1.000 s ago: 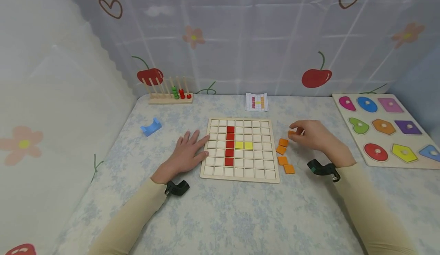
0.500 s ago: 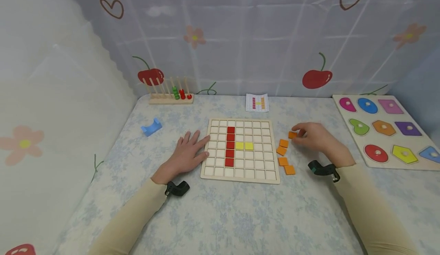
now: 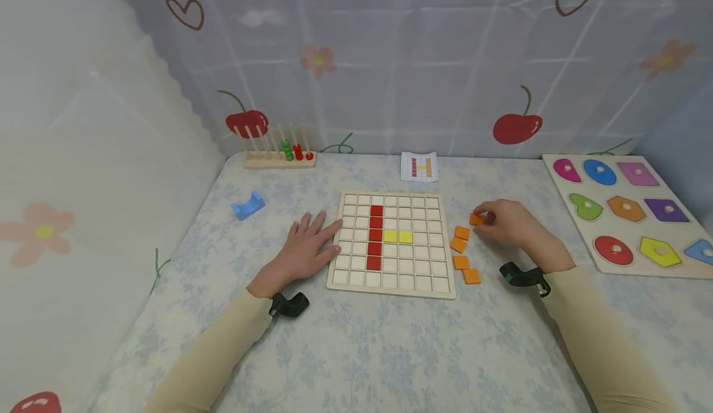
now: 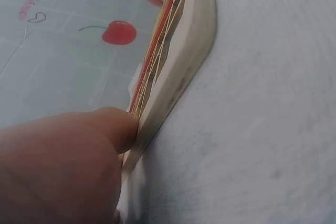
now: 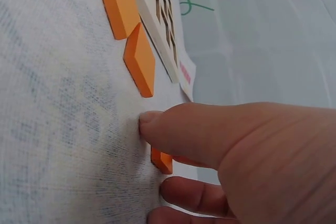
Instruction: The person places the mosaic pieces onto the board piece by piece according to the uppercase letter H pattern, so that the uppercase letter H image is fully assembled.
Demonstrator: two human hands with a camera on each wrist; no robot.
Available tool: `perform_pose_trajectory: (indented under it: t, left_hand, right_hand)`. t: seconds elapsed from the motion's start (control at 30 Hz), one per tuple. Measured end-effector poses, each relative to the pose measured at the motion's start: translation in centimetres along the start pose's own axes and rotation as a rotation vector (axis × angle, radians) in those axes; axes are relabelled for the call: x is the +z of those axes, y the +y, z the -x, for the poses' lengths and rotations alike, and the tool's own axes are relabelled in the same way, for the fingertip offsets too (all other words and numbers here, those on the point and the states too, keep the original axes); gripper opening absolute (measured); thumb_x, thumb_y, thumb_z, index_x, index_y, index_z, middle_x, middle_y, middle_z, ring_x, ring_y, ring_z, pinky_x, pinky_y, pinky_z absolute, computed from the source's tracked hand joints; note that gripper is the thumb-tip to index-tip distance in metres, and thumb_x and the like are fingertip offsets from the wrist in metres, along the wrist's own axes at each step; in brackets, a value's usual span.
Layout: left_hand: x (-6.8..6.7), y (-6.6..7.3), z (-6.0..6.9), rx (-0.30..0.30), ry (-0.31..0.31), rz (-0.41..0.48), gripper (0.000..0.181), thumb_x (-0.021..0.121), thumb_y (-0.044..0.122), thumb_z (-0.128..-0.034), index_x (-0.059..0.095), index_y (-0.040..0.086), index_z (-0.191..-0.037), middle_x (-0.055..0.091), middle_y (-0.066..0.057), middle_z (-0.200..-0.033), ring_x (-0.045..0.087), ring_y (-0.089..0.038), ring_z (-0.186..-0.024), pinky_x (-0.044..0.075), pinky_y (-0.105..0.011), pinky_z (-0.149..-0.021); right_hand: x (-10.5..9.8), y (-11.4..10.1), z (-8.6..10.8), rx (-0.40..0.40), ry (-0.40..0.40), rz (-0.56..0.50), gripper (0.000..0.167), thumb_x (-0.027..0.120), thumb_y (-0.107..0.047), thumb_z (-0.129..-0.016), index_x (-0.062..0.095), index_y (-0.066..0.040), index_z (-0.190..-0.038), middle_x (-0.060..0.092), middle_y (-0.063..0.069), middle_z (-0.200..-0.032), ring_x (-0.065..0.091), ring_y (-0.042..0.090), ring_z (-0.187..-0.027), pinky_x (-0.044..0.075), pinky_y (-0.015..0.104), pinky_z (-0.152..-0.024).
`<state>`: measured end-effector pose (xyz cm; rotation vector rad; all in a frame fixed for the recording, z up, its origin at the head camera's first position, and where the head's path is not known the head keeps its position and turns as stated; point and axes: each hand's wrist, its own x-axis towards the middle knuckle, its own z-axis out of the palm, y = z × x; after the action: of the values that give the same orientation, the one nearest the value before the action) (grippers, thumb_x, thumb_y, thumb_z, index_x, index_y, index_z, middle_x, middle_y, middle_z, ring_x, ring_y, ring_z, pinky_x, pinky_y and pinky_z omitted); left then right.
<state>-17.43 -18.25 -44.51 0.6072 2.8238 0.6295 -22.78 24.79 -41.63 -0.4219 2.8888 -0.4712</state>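
A square wooden grid board [image 3: 393,293] lies on the table, with a column of red tiles [image 3: 375,235] and two yellow tiles [image 3: 398,236] in its cells. My left hand [image 3: 301,252] rests with spread fingers at the board's left edge; in the left wrist view the thumb [image 4: 113,129] touches the rim. Right of the board, my right hand [image 3: 508,222] pinches a small orange tile [image 3: 476,219] low over the table. The right wrist view shows that tile [image 5: 161,160] partly hidden behind the thumb. Several more orange tiles [image 3: 462,233] lie between board and right hand.
Behind the board lies a printed pattern card [image 3: 419,167]. At back left stands a peg rack [image 3: 280,164] with green and red beads, and a blue curved piece [image 3: 248,205] lies in front of it. A shape puzzle board [image 3: 618,230] occupies the far right.
My right fingers have closed in on the orange tile, which has shifted slightly towards me. My left hand keeps its place at the board. The head view has shifted a little.
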Motion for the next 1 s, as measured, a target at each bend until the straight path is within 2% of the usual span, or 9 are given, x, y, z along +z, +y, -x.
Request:
perform_pose_trajectory:
  t: [0.23, 0.43, 1.0]
  left_hand:
    - [0.29, -0.15, -0.09, -0.005, -0.01, -0.013, 0.06, 0.05, 0.035, -0.1074, 0.034, 0.014, -0.161, 0.014, -0.028, -0.169, 0.003, -0.056, -0.155, 0.009, -0.073, -0.121]
    - [0.24, -0.19, -0.17, -0.002, 0.006, -0.007, 0.06, 0.051, 0.036, -0.1071, 0.034, 0.015, -0.161, 0.015, -0.027, -0.169, 0.003, -0.055, -0.155, 0.007, -0.073, -0.122]
    - [0.12, -0.04, -0.27, 0.001, 0.001, 0.006, 0.061, 0.052, 0.037, -0.1067, 0.035, 0.015, -0.161, 0.015, -0.027, -0.169, 0.003, -0.055, -0.155, 0.008, -0.073, -0.121]
  right_hand:
    - [0.26, 0.0, -0.04, 0.013, -0.009, -0.005, 0.037, 0.075, -0.014, -0.09, 0.069, 0.003, -0.122, 0.062, 0.013, -0.085, 0.052, 0.024, -0.077, 0.045, 0.031, -0.066]
    - [0.2, -0.21, -0.23, 0.024, 0.004, -0.027, 0.037, 0.075, -0.014, -0.091, 0.069, 0.004, -0.123, 0.061, 0.014, -0.088, 0.052, 0.025, -0.08, 0.045, 0.032, -0.068]
    - [0.32, -0.15, -0.12, 0.072, -0.015, -0.058, 0.039, 0.076, -0.016, -0.091, 0.068, 0.004, -0.124, 0.063, 0.019, -0.095, 0.053, 0.03, -0.085, 0.05, 0.04, -0.076]
